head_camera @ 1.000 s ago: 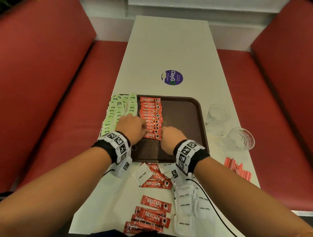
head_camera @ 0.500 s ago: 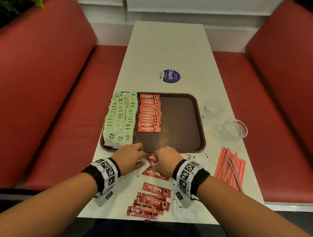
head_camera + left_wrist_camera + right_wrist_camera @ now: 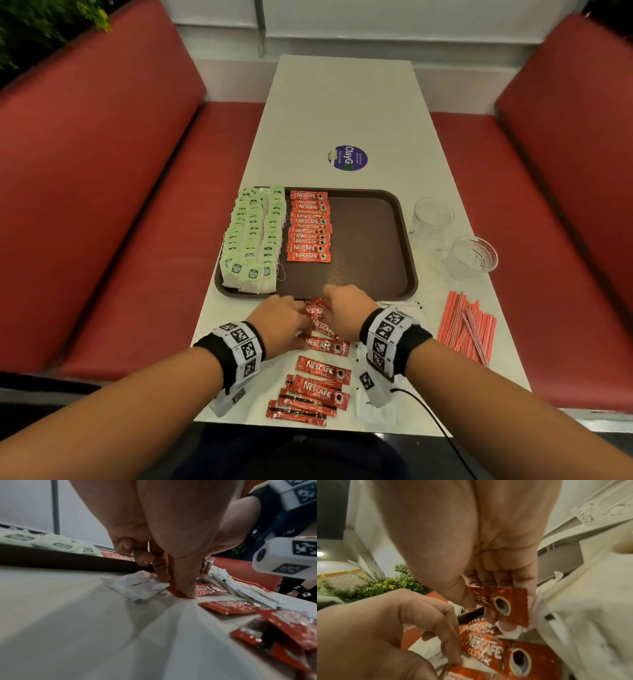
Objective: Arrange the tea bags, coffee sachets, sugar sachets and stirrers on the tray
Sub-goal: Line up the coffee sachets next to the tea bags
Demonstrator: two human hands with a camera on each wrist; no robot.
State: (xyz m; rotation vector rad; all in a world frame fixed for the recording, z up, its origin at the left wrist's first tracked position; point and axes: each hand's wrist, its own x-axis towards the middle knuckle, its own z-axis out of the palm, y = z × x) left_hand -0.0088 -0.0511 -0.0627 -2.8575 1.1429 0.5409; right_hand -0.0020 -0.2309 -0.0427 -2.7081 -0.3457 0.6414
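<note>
A brown tray (image 3: 370,240) holds rows of green tea bags (image 3: 253,236) on its left and a column of red coffee sachets (image 3: 310,228) beside them. Both hands are on the table just in front of the tray, over loose coffee sachets (image 3: 322,373). My right hand (image 3: 346,308) pinches one coffee sachet (image 3: 508,604) between thumb and fingers, lifted off the pile. With thumb and forefinger, my left hand (image 3: 175,585) pinches the edge of another coffee sachet (image 3: 209,589) lying on the table. White sugar sachets (image 3: 140,586) lie among them. Red stirrers (image 3: 467,325) lie at the right.
Two empty glass cups (image 3: 431,216) (image 3: 472,257) stand right of the tray. A purple round sticker (image 3: 349,158) marks the table beyond it. Red bench seats flank the table on both sides. The tray's right half is bare.
Both hands have drawn back from the coffee column on the tray to the loose sachets at the table's front. The right hand now holds a sachet.
</note>
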